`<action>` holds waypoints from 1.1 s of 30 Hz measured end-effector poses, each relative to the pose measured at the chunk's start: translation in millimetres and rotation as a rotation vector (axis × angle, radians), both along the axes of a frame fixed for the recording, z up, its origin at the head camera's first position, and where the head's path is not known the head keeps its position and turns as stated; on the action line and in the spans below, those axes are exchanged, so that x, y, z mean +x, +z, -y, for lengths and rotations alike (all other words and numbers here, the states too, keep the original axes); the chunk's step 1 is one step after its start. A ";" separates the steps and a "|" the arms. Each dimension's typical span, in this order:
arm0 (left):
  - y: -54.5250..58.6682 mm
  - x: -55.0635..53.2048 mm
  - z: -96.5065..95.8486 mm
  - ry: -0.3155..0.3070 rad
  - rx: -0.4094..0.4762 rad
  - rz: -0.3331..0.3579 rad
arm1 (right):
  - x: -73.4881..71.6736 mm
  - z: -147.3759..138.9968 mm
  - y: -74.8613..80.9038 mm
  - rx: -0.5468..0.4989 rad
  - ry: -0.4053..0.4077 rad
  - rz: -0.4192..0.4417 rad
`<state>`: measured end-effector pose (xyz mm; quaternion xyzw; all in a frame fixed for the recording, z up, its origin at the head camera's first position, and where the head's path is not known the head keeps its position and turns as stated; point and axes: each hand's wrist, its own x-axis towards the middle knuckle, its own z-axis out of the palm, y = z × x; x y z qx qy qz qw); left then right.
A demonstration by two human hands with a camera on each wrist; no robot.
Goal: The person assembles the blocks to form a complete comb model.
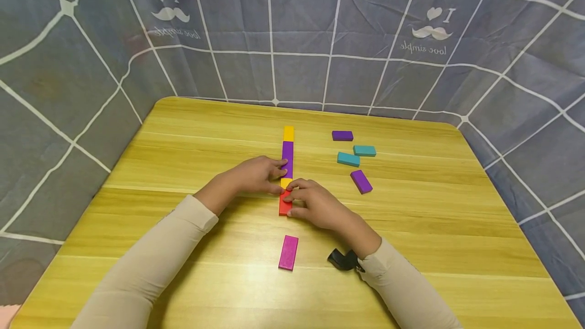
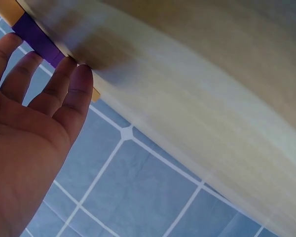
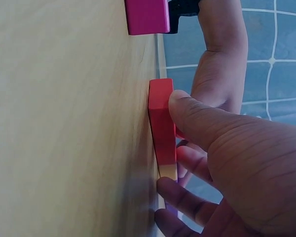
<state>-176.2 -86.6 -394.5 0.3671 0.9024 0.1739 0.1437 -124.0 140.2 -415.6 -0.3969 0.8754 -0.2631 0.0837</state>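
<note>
A straight row of blocks runs down the table: a yellow block (image 1: 289,133) at the far end, purple blocks (image 1: 287,151), a second yellow block (image 1: 285,183) and a red block (image 1: 284,208) at the near end. My left hand (image 1: 256,175) lies along the row's left side, its extended fingers touching the purple part; in the left wrist view the fingertips (image 2: 81,74) sit right at the blocks' edge. With thumb and fingers my right hand (image 1: 318,204) pinches the red block, the thumb near its close end in the right wrist view.
A pink block (image 1: 288,253) lies in front of the row. To the right are two teal blocks (image 1: 364,151) and two loose purple blocks (image 1: 361,182). A black wrist camera (image 1: 343,259) hangs under the right wrist. Grey checked cloth (image 1: 301,29) surrounds the wooden table (image 1: 425,192).
</note>
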 end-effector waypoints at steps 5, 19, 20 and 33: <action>-0.1 0.5 -0.1 0.003 -0.006 -0.003 | 0.3 -0.3 -0.5 0.000 0.000 0.005; -1.5 -1.6 0.4 0.035 -0.018 0.011 | -1.2 -0.6 -1.4 0.016 -0.004 0.025; -2.0 -1.9 0.5 0.036 -0.019 0.011 | -1.3 -1.4 -0.8 0.016 -0.001 0.039; -0.8 -1.1 -0.8 0.047 -0.021 0.018 | 0.7 -18.2 8.8 0.073 0.106 0.099</action>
